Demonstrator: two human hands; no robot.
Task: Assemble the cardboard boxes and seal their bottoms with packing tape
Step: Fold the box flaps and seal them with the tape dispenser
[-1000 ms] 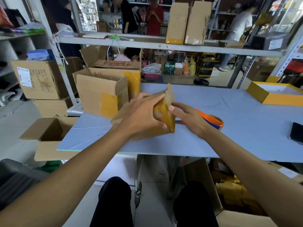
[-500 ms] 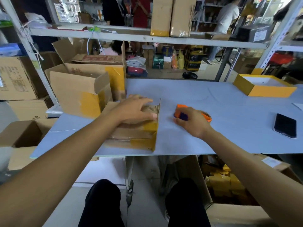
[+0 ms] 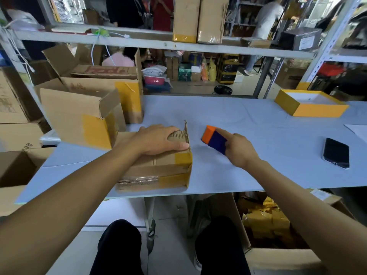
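Pressing flat on the small cardboard box (image 3: pixel 158 167), the left hand (image 3: pixel 158 140) lies with straight fingers, its grip closed on nothing; the box sits at the worktop's (image 3: pixel 258 126) near edge; the right hand (image 3: pixel 237 148) grips the orange-and-blue tape dispenser (image 3: pixel 214 139) just beside it; a phone (image 3: pixel 336 152) lies well apart.

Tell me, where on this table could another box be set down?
Bare table lies between the right hand, the yellow tray and the phone. The left end is crowded: open cartons stand behind the small box under the left hand.
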